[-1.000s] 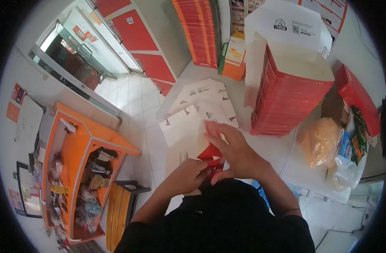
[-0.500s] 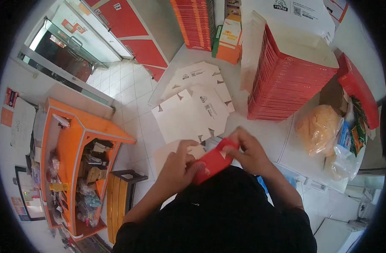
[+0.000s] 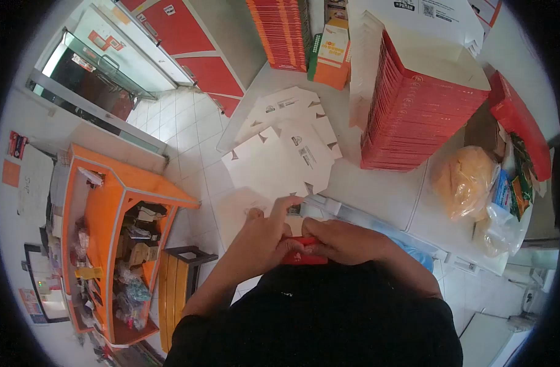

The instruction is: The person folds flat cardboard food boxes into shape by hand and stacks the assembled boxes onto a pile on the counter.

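Observation:
Close to my black shirt, both hands grip a small red cardboard piece (image 3: pixel 305 259), partly hidden by my fingers. My left hand (image 3: pixel 260 240) pinches its left side, thumb on top and index finger raised. On the other side my right hand (image 3: pixel 347 242) is closed with its thumb pressed against the card, near the left thumb. Just beyond the hands lie flat unfolded cardboard blanks (image 3: pixel 274 160), pale side up with slots along the edges and printed logos. They overlap at the table's left edge.
A tall stack of nested red cardboard trays (image 3: pixel 417 125) stands on the white table (image 3: pixel 344 174). Behind are orange folded boxes (image 3: pixel 280 37) and an orange-white carton (image 3: pixel 332 55). Bagged orange goods (image 3: pixel 462 183) lie right. An orange shelf (image 3: pixel 108 189) stands left.
Both hands have come together and drawn the red card closer to my body. It was tilted and more exposed before; my fingers now cover more of it.

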`<action>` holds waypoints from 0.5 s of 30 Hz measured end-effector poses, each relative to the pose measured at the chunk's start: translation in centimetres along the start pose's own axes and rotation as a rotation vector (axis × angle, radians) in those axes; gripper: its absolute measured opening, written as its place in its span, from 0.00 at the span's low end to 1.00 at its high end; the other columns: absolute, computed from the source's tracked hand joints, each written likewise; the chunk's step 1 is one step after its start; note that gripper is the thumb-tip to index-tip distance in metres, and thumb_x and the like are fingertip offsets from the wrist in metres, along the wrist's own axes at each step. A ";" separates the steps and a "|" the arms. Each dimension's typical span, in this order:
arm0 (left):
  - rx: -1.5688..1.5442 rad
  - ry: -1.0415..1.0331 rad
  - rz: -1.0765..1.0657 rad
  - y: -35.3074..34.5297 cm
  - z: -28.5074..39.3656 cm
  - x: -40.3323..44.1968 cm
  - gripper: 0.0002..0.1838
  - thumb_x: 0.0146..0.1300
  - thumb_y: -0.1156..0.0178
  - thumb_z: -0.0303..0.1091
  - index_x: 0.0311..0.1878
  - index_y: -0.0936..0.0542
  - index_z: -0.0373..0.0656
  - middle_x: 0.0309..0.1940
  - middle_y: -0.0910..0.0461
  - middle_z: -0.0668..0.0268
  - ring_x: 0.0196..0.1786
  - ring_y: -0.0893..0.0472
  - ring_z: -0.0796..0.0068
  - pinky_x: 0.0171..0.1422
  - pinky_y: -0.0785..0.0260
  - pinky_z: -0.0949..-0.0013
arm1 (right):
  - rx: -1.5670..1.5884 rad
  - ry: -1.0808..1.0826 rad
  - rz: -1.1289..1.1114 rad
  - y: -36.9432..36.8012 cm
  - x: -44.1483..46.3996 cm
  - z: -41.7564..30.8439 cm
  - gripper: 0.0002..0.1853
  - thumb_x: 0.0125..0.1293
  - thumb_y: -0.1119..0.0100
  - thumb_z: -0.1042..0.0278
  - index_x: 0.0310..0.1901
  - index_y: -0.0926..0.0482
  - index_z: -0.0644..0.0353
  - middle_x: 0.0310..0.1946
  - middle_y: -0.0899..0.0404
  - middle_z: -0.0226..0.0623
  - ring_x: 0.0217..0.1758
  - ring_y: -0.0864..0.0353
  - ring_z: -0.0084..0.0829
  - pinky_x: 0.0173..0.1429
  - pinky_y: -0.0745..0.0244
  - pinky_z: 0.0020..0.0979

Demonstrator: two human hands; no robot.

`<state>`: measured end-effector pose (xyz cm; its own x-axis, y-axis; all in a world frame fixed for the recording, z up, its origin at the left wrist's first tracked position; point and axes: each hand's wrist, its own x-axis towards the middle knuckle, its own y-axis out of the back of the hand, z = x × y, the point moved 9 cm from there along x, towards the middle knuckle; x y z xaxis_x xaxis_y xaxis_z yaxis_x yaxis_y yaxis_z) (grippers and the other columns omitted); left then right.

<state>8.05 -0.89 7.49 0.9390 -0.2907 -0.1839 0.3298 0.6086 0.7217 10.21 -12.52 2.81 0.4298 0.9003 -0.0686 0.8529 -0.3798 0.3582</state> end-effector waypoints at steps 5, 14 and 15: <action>0.168 -0.003 0.059 0.2 0.6 -0.6 0.33 0.66 0.30 0.46 0.68 0.32 0.42 0.53 0.14 0.48 0.57 0.17 0.49 0.68 0.45 0.47 | 0.111 -0.042 -0.077 0.1 -0.3 0.7 0.18 0.81 0.48 0.57 0.54 0.23 0.67 0.43 0.18 0.53 0.45 0.17 0.48 0.52 0.24 0.42; 0.087 -0.459 0.809 0.8 2.4 -1.9 0.47 0.43 0.13 0.46 0.66 0.29 0.53 0.74 0.47 0.36 0.73 0.36 0.33 0.72 0.37 0.39 | 0.515 -0.106 0.061 1.7 1.3 0.2 0.17 0.82 0.46 0.56 0.58 0.20 0.60 0.48 0.16 0.31 0.49 0.19 0.24 0.58 0.23 0.31; 0.093 -0.505 0.863 1.1 2.7 -2.4 0.44 0.43 0.13 0.43 0.64 0.26 0.54 0.73 0.46 0.38 0.72 0.36 0.34 0.72 0.37 0.41 | 0.393 0.013 0.256 4.1 0.2 -0.8 0.19 0.82 0.47 0.55 0.61 0.22 0.61 0.52 0.18 0.32 0.53 0.20 0.25 0.60 0.24 0.31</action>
<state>5.91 -1.53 10.52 0.6946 -0.0699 0.7159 -0.4731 0.7053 0.5279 13.59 -13.71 5.01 0.6393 0.7689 -0.0112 0.7687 -0.6394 -0.0180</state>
